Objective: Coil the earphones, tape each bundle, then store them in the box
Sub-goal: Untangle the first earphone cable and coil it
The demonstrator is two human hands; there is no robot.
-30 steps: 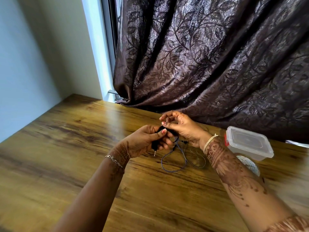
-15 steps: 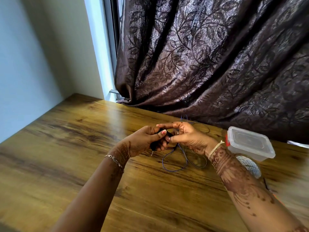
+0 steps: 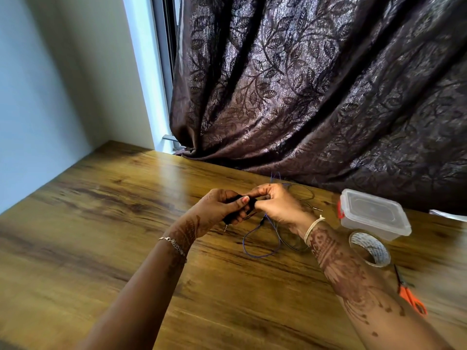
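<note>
Head view: left hand and right hand both curled, pinching black earphone bundle between fingertips, just above table. Versus half a second ago, right fingers tucked closer onto it. Small, dark, tightly wound, jack dangling below; loose cables lying near-right; box farther right.

Both forearms are held out over the counter, wrists raised, and the hands are met fingertip to fingertip near its far edge. The left hand is curled with its thumb on top. The right hand is curled against it. The earphones are pinched by both.
</note>
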